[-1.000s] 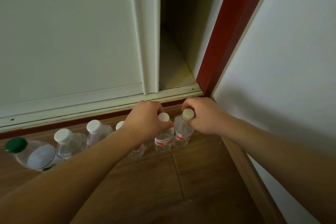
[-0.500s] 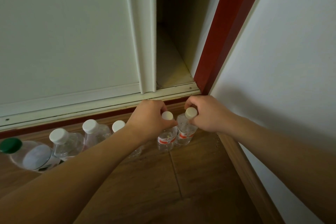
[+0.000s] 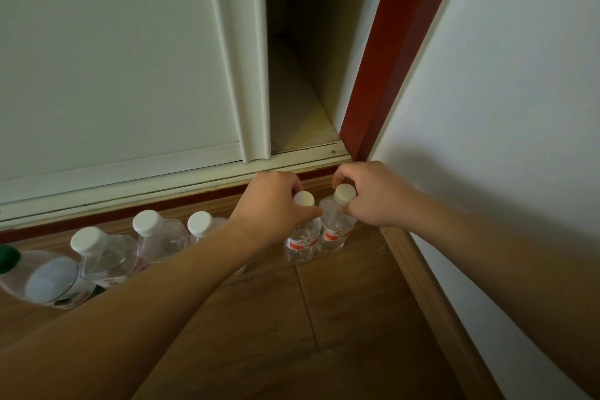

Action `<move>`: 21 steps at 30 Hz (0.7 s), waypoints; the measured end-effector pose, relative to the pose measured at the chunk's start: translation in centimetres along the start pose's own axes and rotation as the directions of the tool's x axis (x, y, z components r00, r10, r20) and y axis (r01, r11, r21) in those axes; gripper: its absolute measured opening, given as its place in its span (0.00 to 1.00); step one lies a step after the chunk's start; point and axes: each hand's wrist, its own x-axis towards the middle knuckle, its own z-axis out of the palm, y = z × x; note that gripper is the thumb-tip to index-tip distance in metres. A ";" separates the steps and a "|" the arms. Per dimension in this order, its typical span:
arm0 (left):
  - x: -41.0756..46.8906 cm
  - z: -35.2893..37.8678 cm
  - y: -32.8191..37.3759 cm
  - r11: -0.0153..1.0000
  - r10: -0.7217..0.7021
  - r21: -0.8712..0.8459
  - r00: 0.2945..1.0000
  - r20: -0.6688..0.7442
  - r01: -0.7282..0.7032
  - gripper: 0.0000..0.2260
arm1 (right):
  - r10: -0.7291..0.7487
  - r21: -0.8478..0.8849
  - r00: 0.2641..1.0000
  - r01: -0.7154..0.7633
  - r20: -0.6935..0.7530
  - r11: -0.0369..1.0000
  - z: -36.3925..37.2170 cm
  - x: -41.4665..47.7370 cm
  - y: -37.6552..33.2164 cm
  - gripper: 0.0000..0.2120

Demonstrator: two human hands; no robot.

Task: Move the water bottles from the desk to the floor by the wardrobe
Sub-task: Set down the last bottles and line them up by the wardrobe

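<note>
— On the floor, far right corner by the wardrobe: what stands there?
— Two small water bottles, upright, touching side by side. Clear water inside, red-and-white labels, white caps on.
— Hands?
— Left hand curled round the neck of the left bottle. Right hand pinches the right bottle just under its cap.
— Further left?
— Three white-capped bottles along the wardrobe base, one partly hidden behind the left forearm. Then a larger green-capped bottle at the left edge. All hold clear liquid.
</note>
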 end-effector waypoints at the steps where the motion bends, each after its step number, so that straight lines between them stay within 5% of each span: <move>1: 0.1 0.1 0.1 1.000 -0.003 -0.004 1.000 0.000 0.003 0.14 | 0.002 -0.001 1.000 -0.002 0.000 1.000 0.0 0.0 0.1 0.17; 21: 0.5 0.8 1.0 0.998 0.041 0.054 0.999 -0.009 -0.040 0.14 | 0.014 0.018 1.000 -0.014 -0.001 1.000 -0.4 -0.2 1.0 0.16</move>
